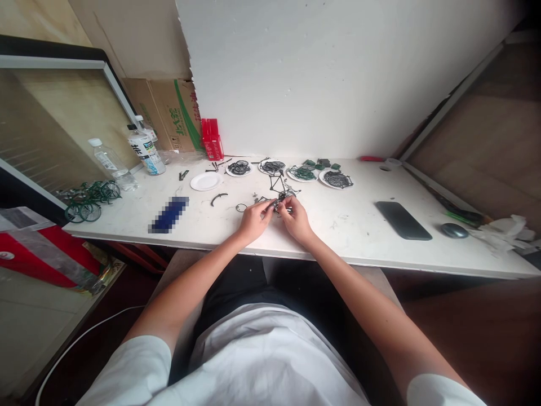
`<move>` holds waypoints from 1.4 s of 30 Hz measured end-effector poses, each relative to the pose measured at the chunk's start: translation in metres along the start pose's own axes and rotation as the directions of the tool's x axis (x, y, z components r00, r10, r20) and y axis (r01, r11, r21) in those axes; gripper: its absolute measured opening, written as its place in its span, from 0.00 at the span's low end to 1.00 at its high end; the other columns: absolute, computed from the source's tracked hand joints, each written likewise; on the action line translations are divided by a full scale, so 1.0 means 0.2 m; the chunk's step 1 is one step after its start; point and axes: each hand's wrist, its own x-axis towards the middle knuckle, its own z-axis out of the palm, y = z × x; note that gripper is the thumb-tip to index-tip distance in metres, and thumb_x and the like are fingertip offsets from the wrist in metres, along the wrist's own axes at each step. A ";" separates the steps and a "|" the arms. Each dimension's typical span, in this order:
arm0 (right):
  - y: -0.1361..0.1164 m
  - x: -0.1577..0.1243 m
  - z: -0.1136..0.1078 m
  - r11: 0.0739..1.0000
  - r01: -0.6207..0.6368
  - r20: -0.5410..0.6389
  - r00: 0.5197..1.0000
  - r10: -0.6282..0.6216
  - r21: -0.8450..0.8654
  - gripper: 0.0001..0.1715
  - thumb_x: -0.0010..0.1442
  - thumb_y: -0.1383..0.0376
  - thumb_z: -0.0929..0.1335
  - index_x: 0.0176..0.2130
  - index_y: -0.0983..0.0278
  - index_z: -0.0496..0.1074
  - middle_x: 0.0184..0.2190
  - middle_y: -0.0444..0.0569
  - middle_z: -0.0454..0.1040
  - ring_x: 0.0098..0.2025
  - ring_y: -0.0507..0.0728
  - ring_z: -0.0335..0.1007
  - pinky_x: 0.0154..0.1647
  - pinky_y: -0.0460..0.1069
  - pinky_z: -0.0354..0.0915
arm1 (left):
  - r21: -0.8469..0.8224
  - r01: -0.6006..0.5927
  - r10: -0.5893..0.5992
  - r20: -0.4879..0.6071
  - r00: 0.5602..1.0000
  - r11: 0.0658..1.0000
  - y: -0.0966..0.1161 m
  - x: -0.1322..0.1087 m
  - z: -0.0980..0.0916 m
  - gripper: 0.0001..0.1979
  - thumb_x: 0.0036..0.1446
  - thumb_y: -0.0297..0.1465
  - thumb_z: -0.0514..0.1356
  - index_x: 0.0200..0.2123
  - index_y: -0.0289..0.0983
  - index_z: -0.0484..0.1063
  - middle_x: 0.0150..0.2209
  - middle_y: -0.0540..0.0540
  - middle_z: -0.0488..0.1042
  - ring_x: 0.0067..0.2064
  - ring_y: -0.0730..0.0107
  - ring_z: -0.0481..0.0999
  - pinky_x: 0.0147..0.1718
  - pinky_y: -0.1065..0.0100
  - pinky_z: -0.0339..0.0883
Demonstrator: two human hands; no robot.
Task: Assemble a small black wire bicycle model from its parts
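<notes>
My left hand (256, 220) and my right hand (295, 217) meet over the front middle of the table. Fingers of both are closed on a small dark part (275, 204), whose exact kind I cannot make out. Just beyond them is a dark miniature bicycle frame (276, 183), with more small black parts around it. To the left of my left hand lie a small ring (241, 207) and a curved black strip (218, 198). My fingertips partly hide the held part.
Paper plates with dark parts (239, 168) and green parts (302, 172) line the back, beside a bare plate (205, 181). Green miniature bicycles (91, 198) and bottles (146, 149) stand left. A phone (403, 220) and a mouse (454, 230) lie right.
</notes>
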 end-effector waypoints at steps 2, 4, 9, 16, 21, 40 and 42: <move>0.00 0.00 0.00 1.000 0.004 0.001 1.000 -0.004 0.003 0.19 0.69 0.47 0.66 0.38 0.59 0.66 0.36 0.48 0.73 0.40 0.58 0.70 0.36 0.50 0.63 | -0.009 0.015 -0.015 0.000 1.000 1.000 0.00 0.00 0.00 0.17 0.71 0.33 0.58 0.58 0.38 0.79 0.52 0.39 0.83 0.49 0.61 0.84 0.48 0.64 0.77; 0.00 0.00 0.00 1.000 0.008 0.004 1.000 -0.008 0.014 0.19 0.69 0.46 0.66 0.38 0.59 0.66 0.35 0.48 0.73 0.39 0.58 0.69 0.36 0.50 0.64 | -0.023 0.030 -0.030 -0.002 1.000 0.999 -0.01 0.00 0.00 0.17 0.71 0.34 0.58 0.57 0.37 0.79 0.50 0.39 0.84 0.46 0.62 0.84 0.46 0.65 0.77; 0.00 0.01 0.00 0.999 0.012 0.008 1.000 -0.012 0.035 0.22 0.68 0.45 0.68 0.36 0.59 0.67 0.35 0.47 0.73 0.38 0.57 0.69 0.36 0.50 0.64 | -0.027 0.053 -0.054 -0.010 0.999 0.998 -0.01 0.01 0.00 0.15 0.70 0.35 0.58 0.52 0.35 0.81 0.42 0.41 0.84 0.38 0.65 0.81 0.40 0.68 0.75; -0.01 0.01 -0.01 0.998 -0.016 0.014 1.000 0.015 0.062 0.25 0.66 0.42 0.68 0.35 0.59 0.68 0.33 0.48 0.73 0.35 0.57 0.68 0.33 0.51 0.65 | -0.118 0.108 -0.109 -0.007 0.994 0.987 0.00 0.01 0.00 0.16 0.70 0.39 0.60 0.48 0.34 0.82 0.38 0.42 0.84 0.36 0.66 0.81 0.37 0.69 0.75; -0.02 0.01 -0.01 0.998 -0.016 0.007 1.000 0.016 0.058 0.24 0.66 0.42 0.69 0.35 0.59 0.69 0.33 0.48 0.74 0.36 0.57 0.69 0.35 0.51 0.66 | -0.231 0.168 -0.170 0.011 0.985 0.958 -0.03 0.00 0.01 0.17 0.69 0.40 0.61 0.49 0.34 0.82 0.42 0.41 0.85 0.42 0.62 0.84 0.41 0.66 0.78; -0.03 0.01 -0.02 0.999 -0.004 -0.065 0.998 0.007 0.040 0.18 0.62 0.50 0.71 0.31 0.60 0.68 0.29 0.46 0.73 0.34 0.57 0.67 0.38 0.52 0.65 | -0.090 0.072 -0.075 -0.036 0.997 0.993 0.01 0.01 -0.01 0.17 0.70 0.39 0.60 0.50 0.35 0.83 0.43 0.41 0.85 0.39 0.65 0.82 0.34 0.69 0.74; -0.03 0.02 -0.02 0.999 -0.007 -0.055 0.998 0.010 0.051 0.18 0.62 0.49 0.71 0.31 0.59 0.69 0.29 0.47 0.73 0.33 0.57 0.67 0.37 0.52 0.65 | -0.065 0.061 -0.064 -0.043 0.997 0.996 0.02 0.01 -0.01 0.16 0.70 0.39 0.59 0.49 0.35 0.83 0.40 0.42 0.85 0.37 0.67 0.80 0.33 0.70 0.73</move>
